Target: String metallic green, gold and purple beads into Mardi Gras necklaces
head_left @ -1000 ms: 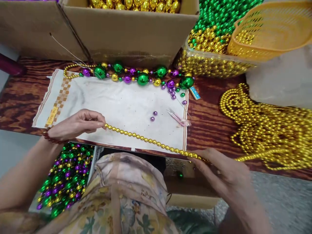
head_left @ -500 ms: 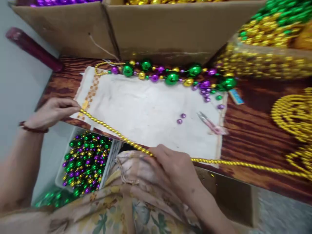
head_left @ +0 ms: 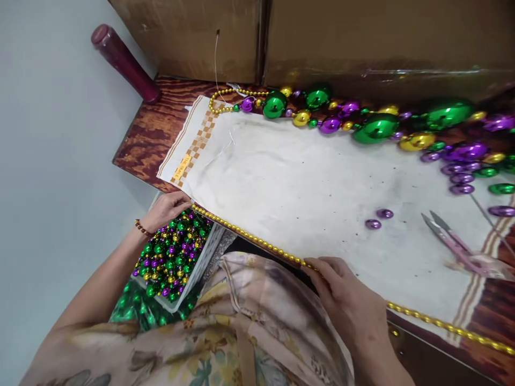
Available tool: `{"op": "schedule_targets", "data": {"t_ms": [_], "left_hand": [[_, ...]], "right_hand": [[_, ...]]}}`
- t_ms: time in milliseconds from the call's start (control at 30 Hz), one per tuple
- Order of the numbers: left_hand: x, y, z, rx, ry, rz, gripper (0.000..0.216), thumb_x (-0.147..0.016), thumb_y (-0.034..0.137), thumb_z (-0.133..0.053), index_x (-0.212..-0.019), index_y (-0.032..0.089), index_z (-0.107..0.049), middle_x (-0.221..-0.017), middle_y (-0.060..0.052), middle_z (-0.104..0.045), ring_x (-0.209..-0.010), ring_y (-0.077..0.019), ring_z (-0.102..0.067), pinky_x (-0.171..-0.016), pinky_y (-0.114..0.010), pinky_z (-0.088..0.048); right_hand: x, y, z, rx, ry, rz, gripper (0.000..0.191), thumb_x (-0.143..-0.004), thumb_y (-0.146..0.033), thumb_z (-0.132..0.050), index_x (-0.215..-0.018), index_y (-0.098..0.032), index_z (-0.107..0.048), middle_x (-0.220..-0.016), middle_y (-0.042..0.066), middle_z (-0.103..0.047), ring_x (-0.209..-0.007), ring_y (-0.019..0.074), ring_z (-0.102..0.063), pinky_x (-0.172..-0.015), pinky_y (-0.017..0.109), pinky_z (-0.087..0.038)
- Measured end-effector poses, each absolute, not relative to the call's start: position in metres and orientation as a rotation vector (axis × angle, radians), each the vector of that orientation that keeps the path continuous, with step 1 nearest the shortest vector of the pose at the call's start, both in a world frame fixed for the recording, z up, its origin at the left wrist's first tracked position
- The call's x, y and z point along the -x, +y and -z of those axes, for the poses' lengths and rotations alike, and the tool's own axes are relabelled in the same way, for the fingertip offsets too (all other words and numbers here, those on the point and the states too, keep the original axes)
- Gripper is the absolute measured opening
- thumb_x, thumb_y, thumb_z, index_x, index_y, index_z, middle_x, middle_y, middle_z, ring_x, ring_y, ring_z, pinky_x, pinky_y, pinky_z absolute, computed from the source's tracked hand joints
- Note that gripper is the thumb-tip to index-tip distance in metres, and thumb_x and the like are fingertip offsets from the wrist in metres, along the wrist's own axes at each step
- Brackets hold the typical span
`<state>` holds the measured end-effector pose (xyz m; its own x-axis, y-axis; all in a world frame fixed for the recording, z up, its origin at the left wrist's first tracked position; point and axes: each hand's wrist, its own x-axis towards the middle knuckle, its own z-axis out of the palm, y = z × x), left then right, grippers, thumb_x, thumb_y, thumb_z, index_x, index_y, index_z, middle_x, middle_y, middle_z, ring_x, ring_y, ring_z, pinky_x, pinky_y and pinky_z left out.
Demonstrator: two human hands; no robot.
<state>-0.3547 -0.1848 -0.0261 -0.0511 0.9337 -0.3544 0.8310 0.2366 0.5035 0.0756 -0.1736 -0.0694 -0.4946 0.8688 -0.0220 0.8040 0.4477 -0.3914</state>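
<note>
A strand of gold beads (head_left: 249, 234) runs taut along the near edge of the table. Its left end is pinched in the fingers of my left hand (head_left: 167, 212), which is by the towel's near left corner. Further right, my right hand (head_left: 346, 295) is closed around the same strand, and the beads inside the palm are hidden. From there the strand goes on to the right, across the white towel (head_left: 273, 171) and out of view. Pink-handled scissors (head_left: 458, 244) lie partly spread on the towel, near two loose purple beads (head_left: 379, 219).
Along the towel's far edge lies a necklace of green, purple and gold beads (head_left: 376, 128). Cardboard boxes (head_left: 341, 43) stand behind it. A dark red bottle (head_left: 124, 64) leans at the back left. Below the table is a white basket (head_left: 189, 292) of mixed beads.
The view has shifted left and closer to the table. My left hand has come down from over the towel's left end to the table edge, still pinching the gold strand. My right hand keeps its hold.
</note>
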Motion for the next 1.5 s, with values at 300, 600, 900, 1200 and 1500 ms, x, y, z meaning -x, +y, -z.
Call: {"op": "schedule_targets", "data": {"t_ms": [300, 600, 900, 1200, 1500], "left_hand": [[0.355, -0.185, 0.034, -1.618, 1.896, -0.192, 0.028, -0.094, 0.038, -0.051, -0.086, 0.014, -0.064, -0.079, -0.004, -0.066, -0.069, -0.0125, -0.057, -0.067, -0.024, -0.040], [0.357, -0.190, 0.024, -1.608, 1.863, -0.145, 0.028, -0.094, 0.039, -0.052, -0.096, 0.014, -0.064, -0.091, -0.003, -0.069, -0.080, -0.0136, -0.060, -0.075, -0.022, -0.043], [0.361, -0.195, 0.033, -1.575, 1.980, -0.040, 0.023, -0.091, 0.040, -0.054, -0.097, 0.020, -0.063, -0.088, 0.003, -0.069, -0.075, -0.0108, -0.056, -0.070, -0.017, -0.041], [0.365, -0.195, 0.036, -1.581, 1.997, -0.050, 0.024, -0.091, 0.042, -0.056, -0.097, 0.020, -0.064, -0.092, 0.001, -0.069, -0.077, -0.0119, -0.059, -0.071, -0.019, -0.044], [0.351, -0.190, 0.022, -1.472, 2.038, -0.175, 0.025, -0.086, 0.043, -0.059, -0.092, 0.020, -0.065, -0.088, 0.002, -0.070, -0.080, -0.0134, -0.058, -0.073, -0.021, -0.045]], "right_hand": [[-0.086, -0.172, 0.076, 1.438, -2.438, -0.594, 0.032, -0.103, -0.041, -0.037, -0.096, -0.021, -0.061, -0.092, 0.007, -0.070, -0.081, 0.0241, -0.069, -0.059, 0.033, -0.051], [-0.089, -0.175, 0.064, 1.420, -2.344, -0.865, 0.020, -0.100, -0.028, -0.047, -0.100, -0.021, -0.066, -0.099, 0.009, -0.070, -0.090, 0.0228, -0.068, -0.076, 0.036, -0.057], [-0.084, -0.183, 0.065, 1.526, -2.383, -0.747, 0.023, -0.100, -0.031, -0.051, -0.106, -0.019, -0.070, -0.096, 0.009, -0.069, -0.090, 0.0220, -0.063, -0.071, 0.032, -0.051], [-0.075, -0.186, 0.064, 1.591, -2.393, -0.705, 0.022, -0.098, -0.027, -0.054, -0.095, -0.025, -0.076, -0.090, 0.005, -0.070, -0.082, 0.0195, -0.057, -0.069, 0.030, -0.044], [-0.072, -0.183, 0.059, 1.584, -2.441, -0.666, 0.018, -0.096, -0.025, -0.056, -0.088, -0.023, -0.072, -0.091, 0.003, -0.073, -0.080, 0.0194, -0.056, -0.069, 0.030, -0.041]]}}
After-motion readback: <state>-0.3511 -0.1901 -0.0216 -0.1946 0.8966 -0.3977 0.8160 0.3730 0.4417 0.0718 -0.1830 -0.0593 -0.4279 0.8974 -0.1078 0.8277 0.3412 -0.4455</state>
